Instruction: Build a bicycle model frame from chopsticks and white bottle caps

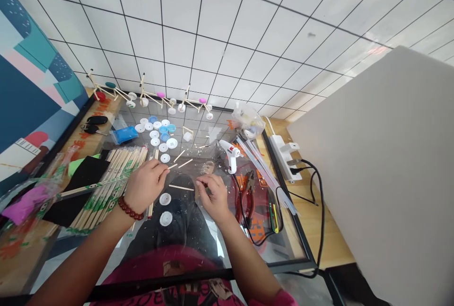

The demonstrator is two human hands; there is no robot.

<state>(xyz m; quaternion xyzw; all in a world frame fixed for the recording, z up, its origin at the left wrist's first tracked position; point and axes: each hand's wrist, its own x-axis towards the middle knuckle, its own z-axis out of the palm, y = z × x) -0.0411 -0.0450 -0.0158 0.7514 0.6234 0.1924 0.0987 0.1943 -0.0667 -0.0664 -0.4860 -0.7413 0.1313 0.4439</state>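
Note:
My left hand (148,180), a beaded bracelet at its wrist, is closed in a pinch on a short wooden stick (172,166) that pokes out to the right. Two more short stick pieces (185,163) lie just beyond it on the glass tabletop. Between my hands rests a longer thin stick (181,187). My right hand (214,195) is curled with thumb and fingertips together near that stick's right end; whether something is between them I cannot make out. Two white bottle caps (165,218) lie below my left fingers.
A white glue gun (231,155) stands right of centre, its cord running past red-handled pliers (250,197). Glue sticks (264,169) and a power strip (285,157) are farther right. Packaged chopsticks (106,187) lie left. White and blue caps (155,134) and stick models (193,102) are behind.

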